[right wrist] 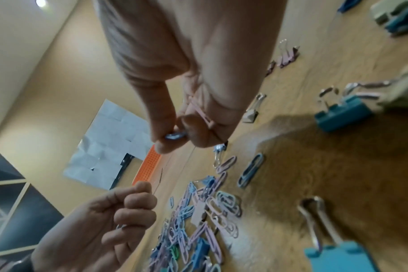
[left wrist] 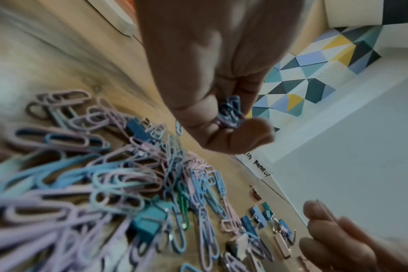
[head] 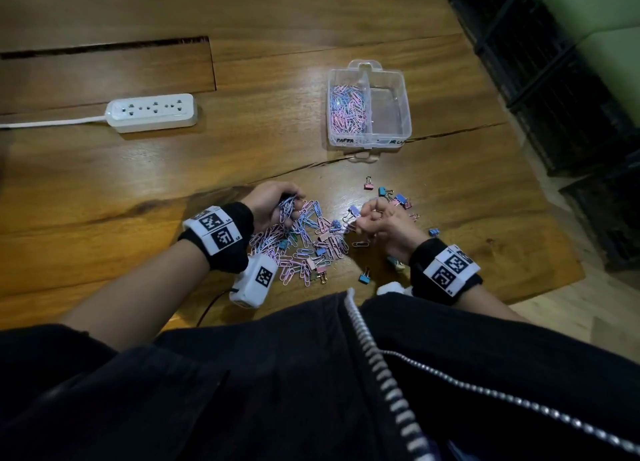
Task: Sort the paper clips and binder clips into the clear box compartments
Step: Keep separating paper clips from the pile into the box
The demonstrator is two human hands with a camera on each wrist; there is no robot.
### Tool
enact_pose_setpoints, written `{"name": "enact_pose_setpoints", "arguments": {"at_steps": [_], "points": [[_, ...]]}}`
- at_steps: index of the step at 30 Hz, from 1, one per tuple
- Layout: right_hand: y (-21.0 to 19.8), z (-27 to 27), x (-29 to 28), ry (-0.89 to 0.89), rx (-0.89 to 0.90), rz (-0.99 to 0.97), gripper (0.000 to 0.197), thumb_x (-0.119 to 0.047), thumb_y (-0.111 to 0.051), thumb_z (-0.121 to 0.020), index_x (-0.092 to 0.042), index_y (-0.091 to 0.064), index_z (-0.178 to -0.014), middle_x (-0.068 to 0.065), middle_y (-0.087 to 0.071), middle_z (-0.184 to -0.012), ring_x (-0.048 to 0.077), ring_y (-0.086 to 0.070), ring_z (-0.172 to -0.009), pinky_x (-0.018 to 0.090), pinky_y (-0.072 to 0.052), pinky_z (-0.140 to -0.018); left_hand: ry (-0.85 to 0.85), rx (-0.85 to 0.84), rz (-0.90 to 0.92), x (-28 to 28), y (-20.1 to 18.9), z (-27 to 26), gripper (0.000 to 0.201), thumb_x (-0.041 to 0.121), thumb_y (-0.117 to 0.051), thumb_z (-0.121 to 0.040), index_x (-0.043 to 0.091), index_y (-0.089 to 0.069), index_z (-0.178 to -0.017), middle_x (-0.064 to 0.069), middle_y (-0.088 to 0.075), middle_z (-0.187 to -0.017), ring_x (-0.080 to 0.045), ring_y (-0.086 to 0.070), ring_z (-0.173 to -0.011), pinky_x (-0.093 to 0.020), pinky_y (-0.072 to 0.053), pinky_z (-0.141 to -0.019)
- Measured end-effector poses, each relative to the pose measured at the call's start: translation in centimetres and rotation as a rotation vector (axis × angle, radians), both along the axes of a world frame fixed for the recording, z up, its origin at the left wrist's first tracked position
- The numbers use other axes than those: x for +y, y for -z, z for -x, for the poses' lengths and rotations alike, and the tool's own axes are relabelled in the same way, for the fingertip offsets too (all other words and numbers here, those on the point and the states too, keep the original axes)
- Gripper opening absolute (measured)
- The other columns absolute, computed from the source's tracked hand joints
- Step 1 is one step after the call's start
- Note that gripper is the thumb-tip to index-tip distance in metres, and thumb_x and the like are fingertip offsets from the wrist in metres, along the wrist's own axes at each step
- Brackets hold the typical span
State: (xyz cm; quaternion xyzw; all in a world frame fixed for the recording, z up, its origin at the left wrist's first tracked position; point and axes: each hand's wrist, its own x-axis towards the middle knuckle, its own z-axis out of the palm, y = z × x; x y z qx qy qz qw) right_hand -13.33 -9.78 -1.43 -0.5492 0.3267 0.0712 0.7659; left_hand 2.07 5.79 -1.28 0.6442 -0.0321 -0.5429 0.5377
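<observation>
Head view: the pile of paper clips [head: 301, 242] lies on the wooden table [head: 104, 190] just in front of the person, with the clear box [head: 369, 105] well apart at 1 o'clock from it.
Left hand: the left hand [head: 273, 202] sits at 10 o'clock of the pile, fingers curled round a bunch of blue and pink paper clips [left wrist: 230, 112] (the left wrist view shows them pinched against the thumb).
Right hand: the right hand [head: 381, 223] sits at 3 o'clock of the pile, thumb and forefinger closed on a small blue clip [right wrist: 175, 136], with a pink clip [right wrist: 202, 112] tucked under the other fingers.
Box: the left compartment [head: 348, 109] already holds many paper clips; the right compartment [head: 388, 109] looks empty.
Binder clips: the binder clips [head: 391, 195] lie scattered at 1 to 5 o'clock of the pile, some mixed into it.
Step in hand: gathering paper clips out of the mix, I judge; the binder clips are not yet begun.
Next move: likely a carry to the left compartment, which calls for a firm hold so that no clip slips, and a release clear of the divider.
</observation>
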Motion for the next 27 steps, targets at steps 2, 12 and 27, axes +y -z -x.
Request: {"name": "enact_pose_setpoints", "arguments": {"at_steps": [2, 12, 27], "points": [[-0.1, 0.1, 0.2, 0.004, 0.012, -0.045, 0.032, 0.011, -0.036, -0.086, -0.015, -0.054, -0.09, -0.005, -0.055, -0.054, 0.007, -0.05, -0.052, 0.021, -0.033, -0.053, 0.019, -0.027, -0.021, 0.0, -0.2, -0.3, 0.024, 0.005, -0.029, -0.095, 0.009, -0.05, -0.083, -0.004, -0.048, -0.07, -0.007, -0.049, -0.041, -0.015, -0.038, -0.033], [0.0, 0.1, 1.2, 0.008, 0.206, 0.082, 0.026, -0.03, -0.046, -0.091, -0.016, -0.046, -0.068, -0.002, -0.043, -0.067, 0.01, -0.039, -0.058, 0.02, -0.032, -0.054, 0.874, -1.038, -0.524, -0.8, 0.9, 0.4, 0.082, 0.051, -0.072, -0.067, 0.011, -0.039, -0.13, -0.009, -0.045, -0.132, -0.023, -0.049, -0.115, -0.035, -0.045, -0.095], [1.4, -0.8, 3.9, -0.75, 0.325, 1.185, 0.041, -0.04, -0.052, -0.086, -0.008, -0.043, -0.111, 0.011, -0.048, -0.114, 0.023, -0.046, -0.103, 0.033, -0.041, -0.085, 1.041, -1.151, -0.448, 0.1, 1.1, 3.1, 0.045, 0.04, -0.033, -0.097, 0.002, -0.049, -0.113, -0.014, -0.049, -0.112, -0.027, -0.051, -0.105, -0.035, -0.041, -0.088]]}}
